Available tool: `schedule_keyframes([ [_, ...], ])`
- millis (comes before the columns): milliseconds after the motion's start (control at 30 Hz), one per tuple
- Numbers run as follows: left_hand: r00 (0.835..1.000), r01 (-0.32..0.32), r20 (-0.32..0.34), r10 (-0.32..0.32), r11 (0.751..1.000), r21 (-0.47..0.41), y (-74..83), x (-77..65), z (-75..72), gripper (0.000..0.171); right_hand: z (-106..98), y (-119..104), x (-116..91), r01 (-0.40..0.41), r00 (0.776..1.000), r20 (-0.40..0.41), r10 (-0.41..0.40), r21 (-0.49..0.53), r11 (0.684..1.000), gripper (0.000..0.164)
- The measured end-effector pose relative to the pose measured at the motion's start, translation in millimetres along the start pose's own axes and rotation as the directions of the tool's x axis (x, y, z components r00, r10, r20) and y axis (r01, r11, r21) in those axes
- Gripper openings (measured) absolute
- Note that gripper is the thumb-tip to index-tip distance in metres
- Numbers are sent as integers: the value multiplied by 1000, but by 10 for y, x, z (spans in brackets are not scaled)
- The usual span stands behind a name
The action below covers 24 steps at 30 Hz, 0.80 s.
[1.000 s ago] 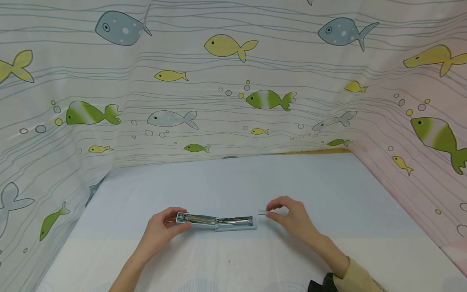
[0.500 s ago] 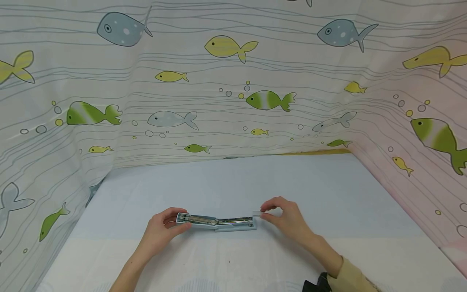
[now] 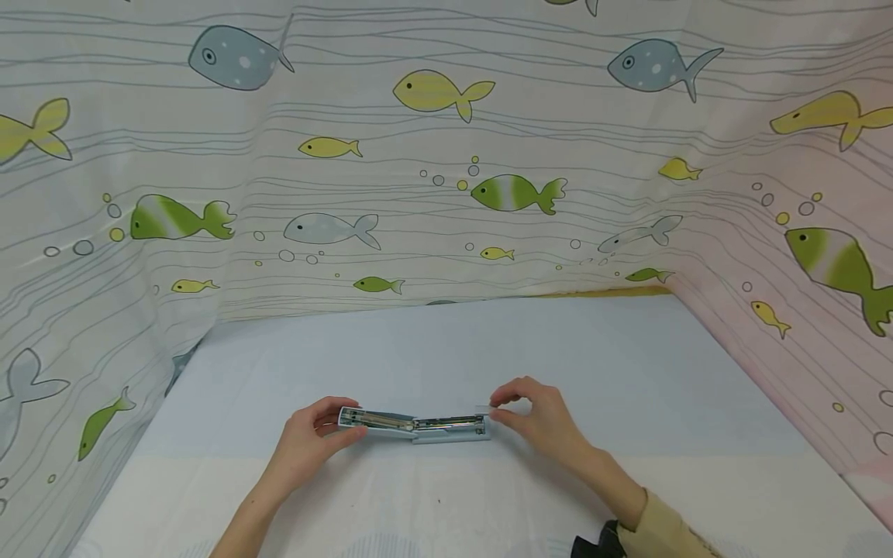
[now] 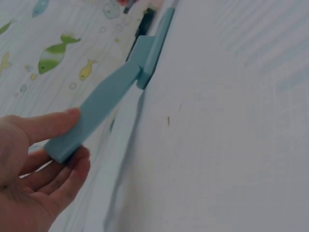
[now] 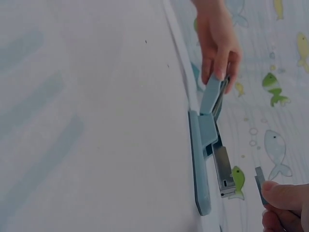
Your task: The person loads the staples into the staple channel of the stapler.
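A light blue stapler (image 3: 452,435) lies opened out on the table, its metal staple channel (image 5: 224,169) exposed. My left hand (image 3: 307,438) grips the swung-back top cover (image 4: 99,106) by its end, thumb on one side and fingers on the other. Between the thumb and fingers of my right hand (image 3: 544,418) is a short grey strip of staples (image 5: 260,186). In the head view this strip overlaps the far corner of the stapler's right end. The right wrist view shows a gap between the strip and the channel.
A white cloth (image 3: 446,356) covers the table, with tiny dark specks (image 4: 168,121) in front of the stapler. Fish-printed curtains (image 3: 418,194) rise behind and at both sides. A black device (image 3: 596,540) sits by the right sleeve (image 3: 666,527).
My right hand has moved left with the strip of staples, from beyond the stapler's right end to just over its corner. My left hand and the stapler have stayed in place.
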<state>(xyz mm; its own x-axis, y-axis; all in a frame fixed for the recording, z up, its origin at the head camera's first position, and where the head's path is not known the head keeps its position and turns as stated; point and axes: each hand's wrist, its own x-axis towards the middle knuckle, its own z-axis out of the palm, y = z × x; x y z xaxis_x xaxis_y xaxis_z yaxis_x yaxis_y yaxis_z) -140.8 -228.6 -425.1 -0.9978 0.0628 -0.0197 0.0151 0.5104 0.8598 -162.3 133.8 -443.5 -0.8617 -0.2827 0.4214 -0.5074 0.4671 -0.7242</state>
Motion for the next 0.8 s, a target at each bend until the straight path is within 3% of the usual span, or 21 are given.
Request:
schedule_keyframes([
  [600, 1000, 7, 4, -7, 1000, -19, -7, 5, 4, 42, 115, -78, 53, 37, 999, 31, -38, 18, 999, 23],
  [800, 1000, -3, 5, 3, 1000, -22, -17, 1, 5, 42, 156, -112, 73, 12, 999, 45, -13, 27, 1000, 23],
])
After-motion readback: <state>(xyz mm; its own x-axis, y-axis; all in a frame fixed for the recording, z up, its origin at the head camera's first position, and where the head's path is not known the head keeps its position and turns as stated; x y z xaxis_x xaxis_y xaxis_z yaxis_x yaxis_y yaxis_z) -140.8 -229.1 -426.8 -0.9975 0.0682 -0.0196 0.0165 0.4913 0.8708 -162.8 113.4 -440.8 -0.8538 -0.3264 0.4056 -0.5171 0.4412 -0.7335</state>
